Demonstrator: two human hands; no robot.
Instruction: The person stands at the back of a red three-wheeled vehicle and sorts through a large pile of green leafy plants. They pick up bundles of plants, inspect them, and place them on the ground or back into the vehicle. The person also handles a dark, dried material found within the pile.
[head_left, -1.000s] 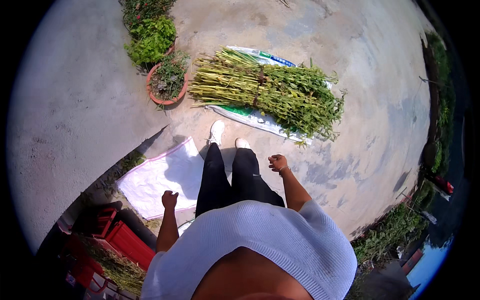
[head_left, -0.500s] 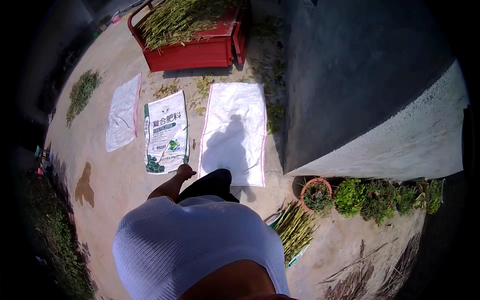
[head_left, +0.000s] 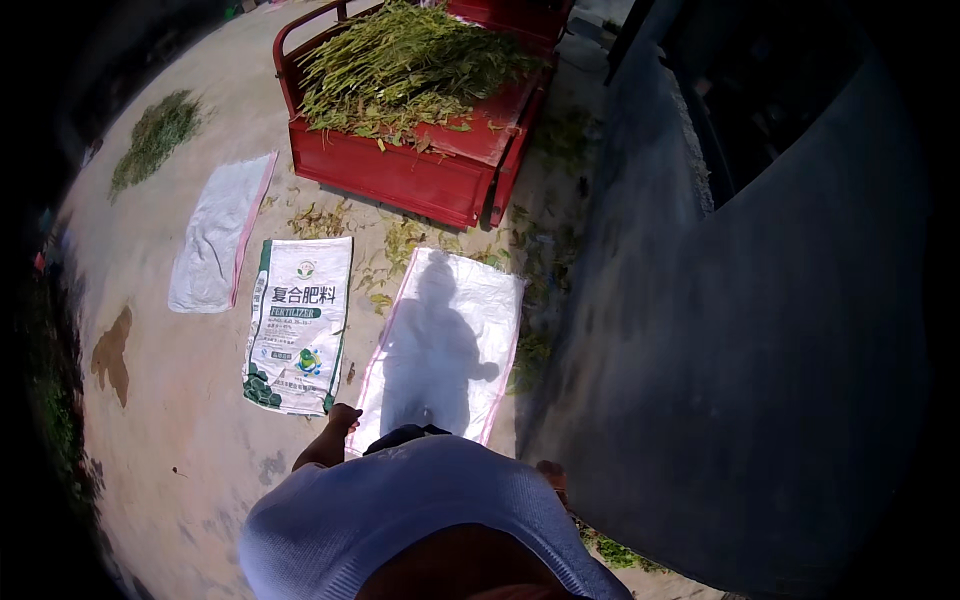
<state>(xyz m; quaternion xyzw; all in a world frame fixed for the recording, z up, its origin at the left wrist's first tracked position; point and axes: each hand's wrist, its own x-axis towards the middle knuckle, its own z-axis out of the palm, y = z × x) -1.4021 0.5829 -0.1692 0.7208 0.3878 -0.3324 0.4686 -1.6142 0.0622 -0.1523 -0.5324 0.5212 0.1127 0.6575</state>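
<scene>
Head view, person standing on a sunlit concrete yard, looking down over their own pale knitted top.

Left hand (head_left: pixel 344 417): hangs at the side, fingers loosely curled, holding nothing. It sits over the near left corner of the plain white sack (head_left: pixel 445 345), which lies flat on the ground directly ahead. The person's shadow falls across that sack.

Right hand (head_left: pixel 551 477): only a sliver shows past the edge of the top; I cannot tell whether it is spread or closed, or whether it holds anything.

Layout: three sacks lie opened flat in a row. The printed fertiliser sack (head_left: pixel 298 325) is just left of the plain one; a second white sack (head_left: pixel 220 233) is farther left. They appear spread as clean ground sheets for plant material, judging by loose leaves scattered between them.

Far: red cart (head_left: pixel 400 175) loaded with cut green stalks (head_left: pixel 405 65). A small green pile (head_left: pixel 155 135) rests far left. A dark wall (head_left: pixel 740 380) shades the right side.
</scene>
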